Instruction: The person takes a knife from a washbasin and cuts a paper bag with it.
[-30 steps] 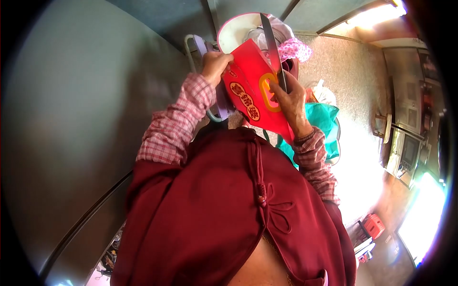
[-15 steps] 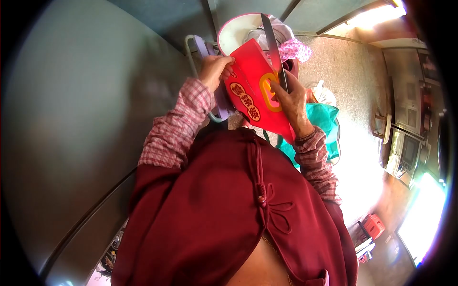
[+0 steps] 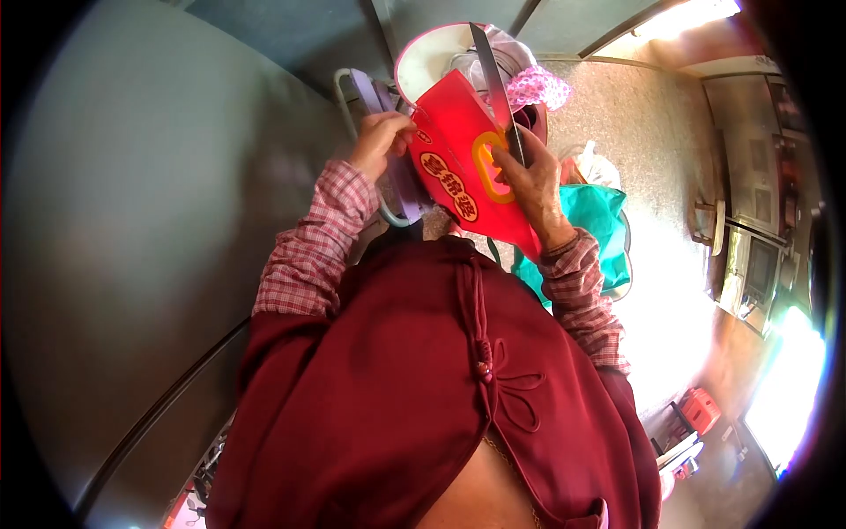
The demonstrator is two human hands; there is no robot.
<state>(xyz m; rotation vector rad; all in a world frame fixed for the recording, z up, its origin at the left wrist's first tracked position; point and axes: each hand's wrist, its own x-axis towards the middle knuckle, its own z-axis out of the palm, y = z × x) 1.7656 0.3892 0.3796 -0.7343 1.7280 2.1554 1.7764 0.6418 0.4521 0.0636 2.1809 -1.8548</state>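
Observation:
A red printed carton or bag (image 3: 445,115), with a yellow handle and yellow labels bearing dark characters, is up in front of me, tilted. At its upper left edge is my left hand (image 3: 381,144), its fingers pinched together on the edge. My right hand (image 3: 536,187) is closed around the handle of a long dark-bladed knife (image 3: 490,70), whose blade points up and away. The right thumb and fingers also lie against the right side of the red packaging, by its yellow handle (image 3: 486,167). Whether those fingers grip the packaging too is hard to see.
Behind the packaging stands a white tub with a pink rim (image 3: 414,66), holding clear plastic and a pink patterned cloth (image 3: 539,88). A purple stool with metal legs (image 3: 401,181) is at left, and a teal bag (image 3: 595,225) at right. A grey wall (image 3: 159,203) rises on my left.
My left hand has shifted slightly left and down along the packaging's edge. The knife and right hand have moved a little left in the view, while the camera has tilted slightly.

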